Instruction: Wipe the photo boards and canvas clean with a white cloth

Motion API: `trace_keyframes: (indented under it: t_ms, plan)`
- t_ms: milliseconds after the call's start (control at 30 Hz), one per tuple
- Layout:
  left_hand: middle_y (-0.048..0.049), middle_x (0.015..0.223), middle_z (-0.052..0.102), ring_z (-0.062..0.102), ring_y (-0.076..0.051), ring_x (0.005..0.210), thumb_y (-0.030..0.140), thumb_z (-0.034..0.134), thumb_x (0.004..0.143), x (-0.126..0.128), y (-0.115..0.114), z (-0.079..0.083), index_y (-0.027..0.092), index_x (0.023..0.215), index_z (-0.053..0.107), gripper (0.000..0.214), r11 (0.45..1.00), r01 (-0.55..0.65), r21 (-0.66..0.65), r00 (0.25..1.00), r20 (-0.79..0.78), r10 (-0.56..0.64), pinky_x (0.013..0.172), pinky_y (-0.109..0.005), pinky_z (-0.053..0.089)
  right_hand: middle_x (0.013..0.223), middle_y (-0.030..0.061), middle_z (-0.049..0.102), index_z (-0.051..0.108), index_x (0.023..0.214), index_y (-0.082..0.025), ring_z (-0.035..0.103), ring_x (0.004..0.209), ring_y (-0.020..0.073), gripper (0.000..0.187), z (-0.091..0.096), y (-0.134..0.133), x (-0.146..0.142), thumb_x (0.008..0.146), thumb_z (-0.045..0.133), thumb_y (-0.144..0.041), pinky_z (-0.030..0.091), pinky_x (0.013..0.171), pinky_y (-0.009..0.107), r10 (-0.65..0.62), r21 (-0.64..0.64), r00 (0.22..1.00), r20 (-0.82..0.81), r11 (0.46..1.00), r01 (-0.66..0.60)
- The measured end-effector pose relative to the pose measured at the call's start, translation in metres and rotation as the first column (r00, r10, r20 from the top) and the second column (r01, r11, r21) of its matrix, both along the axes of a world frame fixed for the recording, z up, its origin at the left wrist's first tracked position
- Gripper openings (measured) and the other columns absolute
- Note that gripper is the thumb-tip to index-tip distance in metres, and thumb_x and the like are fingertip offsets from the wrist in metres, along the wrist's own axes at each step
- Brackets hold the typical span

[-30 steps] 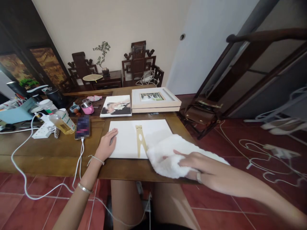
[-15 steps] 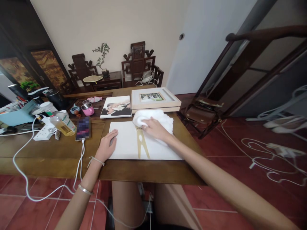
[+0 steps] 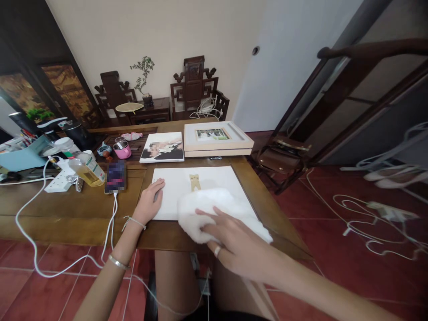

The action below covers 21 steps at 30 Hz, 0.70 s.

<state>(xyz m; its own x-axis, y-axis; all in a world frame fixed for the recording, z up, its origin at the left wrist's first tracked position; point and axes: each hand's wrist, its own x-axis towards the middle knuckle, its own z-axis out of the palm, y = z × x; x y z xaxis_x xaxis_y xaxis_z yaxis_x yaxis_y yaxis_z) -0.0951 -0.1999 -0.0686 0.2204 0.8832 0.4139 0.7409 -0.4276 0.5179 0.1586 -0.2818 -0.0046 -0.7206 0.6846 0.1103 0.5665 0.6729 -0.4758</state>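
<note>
A white flat board with a tan-gold figure on it lies on the table by its near edge. My left hand rests on the board's left edge, fingers outstretched and holding nothing. A white fluffy cloth is bunched under my right hand, whose fingers press into its folds. The cloth covers the lower part of the figure and the board's near right area, and hangs over the near edge.
Behind the board lie a photo panel and stacked frames. To the left are a phone on a cable, a bottle of yellowish liquid, a power strip and a pink cup. A wooden chair stands right.
My right hand has drawn the white cloth from the board's far side towards me, over its near edge. The figure's upper part is uncovered and its lower part hidden. My left hand stays put.
</note>
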Motion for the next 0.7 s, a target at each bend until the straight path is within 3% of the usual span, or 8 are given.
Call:
trace_keyframes:
  t_ms: [133,233,333,467,600,700]
  plan:
    - [-0.0134,0.121,0.059,0.05,-0.021,0.119,0.018,0.042,0.084,0.0,0.0,0.0,0.01,0.11,0.061,0.033,1.0,-0.002,-0.006,1.0,-0.005,0.002,0.104,-0.041,0.037,0.101,0.0084,0.065,0.06,0.09,-0.017,0.058,0.1,0.0241,0.023,-0.006,0.051,-0.016,0.081,0.039,-0.013,0.033,0.098,0.044,-0.128,0.062,0.992,0.014,0.99,0.127]
    - [-0.0129,0.121,0.059,0.05,-0.02,0.119,0.018,0.042,0.084,-0.001,0.0,-0.001,0.011,0.11,0.061,0.033,1.0,-0.001,-0.008,1.0,0.003,0.001,0.104,-0.04,0.037,0.107,0.01,0.064,0.06,0.098,-0.015,0.053,0.108,0.0258,0.027,-0.018,0.096,-0.031,0.082,0.038,-0.014,0.03,0.099,0.044,-0.175,0.153,0.985,0.002,0.973,0.173]
    - [-0.0122,0.122,0.059,0.051,-0.02,0.119,0.018,0.042,0.084,-0.002,0.001,-0.001,0.012,0.11,0.061,0.033,1.0,-0.002,-0.008,1.0,0.009,0.002,0.104,-0.04,0.037,0.115,0.0123,0.061,0.06,0.102,-0.014,0.041,0.122,0.0276,0.029,-0.028,0.116,-0.042,0.083,0.038,-0.016,0.024,0.101,0.048,-0.2,0.221,0.98,0.003,0.956,0.195]
    - [-0.0126,0.126,0.056,0.047,-0.02,0.121,0.019,0.04,0.085,-0.001,0.0,-0.002,0.012,0.114,0.058,0.035,1.0,0.009,-0.022,1.0,-0.011,-0.009,0.106,-0.042,0.035,0.114,0.0164,0.06,0.061,0.098,-0.012,0.033,0.127,0.0303,0.029,-0.032,0.097,-0.043,0.079,0.041,-0.014,0.019,0.102,0.056,-0.142,0.267,0.989,0.033,0.955,0.129]
    - [-0.012,0.136,0.045,0.038,-0.021,0.129,0.02,0.035,0.088,-0.001,0.0,-0.005,0.014,0.125,0.05,0.04,0.999,0.028,-0.047,0.998,-0.061,-0.03,0.108,-0.046,0.029,0.121,0.0183,0.055,0.062,0.091,-0.013,0.032,0.129,0.0306,0.026,-0.028,0.046,-0.031,0.073,0.043,-0.012,0.016,0.103,0.059,-0.038,0.233,0.999,-0.013,0.972,0.04]
    - [-0.0121,0.14,0.04,0.029,-0.021,0.133,0.021,0.034,0.089,-0.002,0.0,-0.007,0.013,0.129,0.044,0.043,0.997,0.039,-0.059,0.995,-0.084,-0.044,0.109,-0.046,0.026,0.117,0.0133,0.059,0.062,0.083,-0.018,0.032,0.129,0.0272,0.025,-0.017,0.011,-0.02,0.069,0.043,-0.009,0.016,0.105,0.057,0.069,0.146,0.997,-0.041,0.987,-0.062]
